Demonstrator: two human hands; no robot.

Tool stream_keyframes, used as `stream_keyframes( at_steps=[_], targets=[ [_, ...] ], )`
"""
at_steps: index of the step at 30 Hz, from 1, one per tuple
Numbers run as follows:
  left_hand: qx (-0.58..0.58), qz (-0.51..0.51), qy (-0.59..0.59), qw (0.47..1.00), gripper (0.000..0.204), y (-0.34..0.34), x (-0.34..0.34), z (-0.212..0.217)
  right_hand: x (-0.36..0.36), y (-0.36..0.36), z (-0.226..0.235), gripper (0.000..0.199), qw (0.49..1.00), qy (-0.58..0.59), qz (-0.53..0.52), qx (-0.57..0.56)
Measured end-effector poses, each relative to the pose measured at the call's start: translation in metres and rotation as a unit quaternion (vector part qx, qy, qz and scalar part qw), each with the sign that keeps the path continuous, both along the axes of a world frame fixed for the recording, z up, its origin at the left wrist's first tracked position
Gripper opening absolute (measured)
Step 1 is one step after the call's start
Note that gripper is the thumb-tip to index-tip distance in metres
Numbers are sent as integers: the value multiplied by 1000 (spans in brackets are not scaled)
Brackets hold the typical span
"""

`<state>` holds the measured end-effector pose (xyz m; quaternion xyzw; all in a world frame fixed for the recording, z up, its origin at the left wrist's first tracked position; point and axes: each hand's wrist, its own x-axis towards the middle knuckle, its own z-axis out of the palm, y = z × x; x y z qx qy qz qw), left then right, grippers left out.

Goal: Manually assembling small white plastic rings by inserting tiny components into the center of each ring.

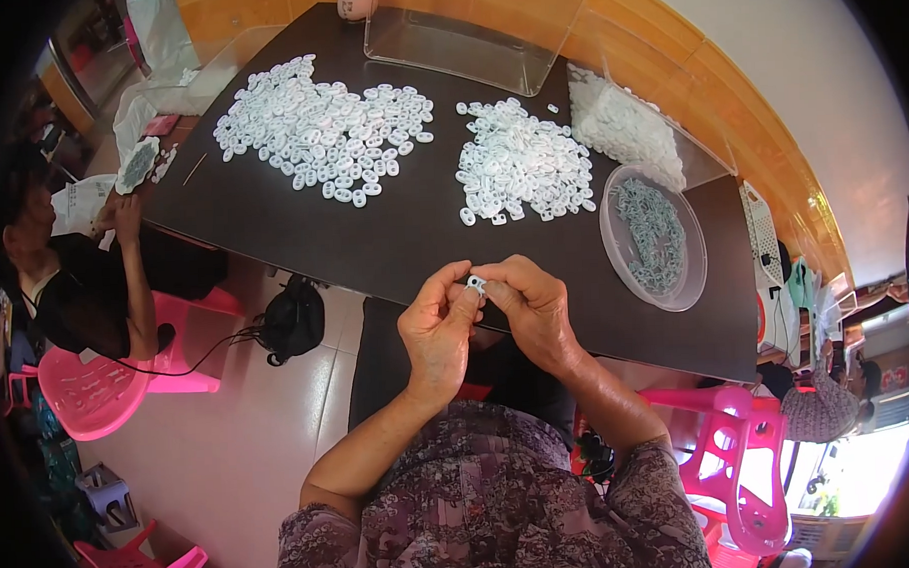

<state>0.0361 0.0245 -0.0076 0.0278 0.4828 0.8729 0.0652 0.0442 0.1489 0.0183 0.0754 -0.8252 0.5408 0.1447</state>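
1. Above the dark brown tabletop's [303,234] front edge, the left hand [439,330] and right hand [533,306] pinch 1 small white plastic piece [475,281], thumbs closed against fingers; fingertips partly cover it.
2. A strip of tabletop separates the hands from the piles.
3. Near the right edge, a round clear plastic bowl [696,251] holds tiny grey-green parts [651,232], individually hard to make out.
4. Beyond lie 2 piles of white oval pieces [314,129].
5. At the far edge, the view cuts off a clear plastic bin [447,66].

Home-like workroom | tiled floor [279,420] | pink stool [93,397] | dark table [393,248] | heaped white parts [525,166]
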Motion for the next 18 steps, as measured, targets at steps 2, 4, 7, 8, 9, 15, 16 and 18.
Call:
stream_keyframes(
  at_steps=[2, 4, 7, 8, 9, 15, 16, 18],
  targets=[
    [-12, 1, -1, 1000, 26, 0, 0, 2, 0, 0, -1, 17, 999, 29, -7, 24],
    [-6, 2, -8, 1000, 26, 1, 0, 3, 0, -1, -1, 20, 997, 58, -13, 47],
    [21, -7, -20, 1000, 25, -3, -3, 3, 3, -4, 1, 23, 999, 29, -16, 33],
    [42, -15, -25, 999, 24, -4, -4, 2, 4, -4, 2, 26, 1000, 14, -11, 25],
    [41, -15, -26, 999, 24, -4, -5, 2, 5, -5, 2, 28, 1000, 0, -6, 17],
    [49, -6, -63, 997, 25, -2, -2, 7, 8, -4, 3, 36, 997, 40, -11, 70],
    [54, -10, -67, 996, 24, -3, -1, 9, 8, -4, 3, 36, 997, 40, -12, 70],
    [58, -15, -70, 996, 23, -3, 0, 10, 9, -3, 4, 35, 994, 69, -16, 83]
  ],
)
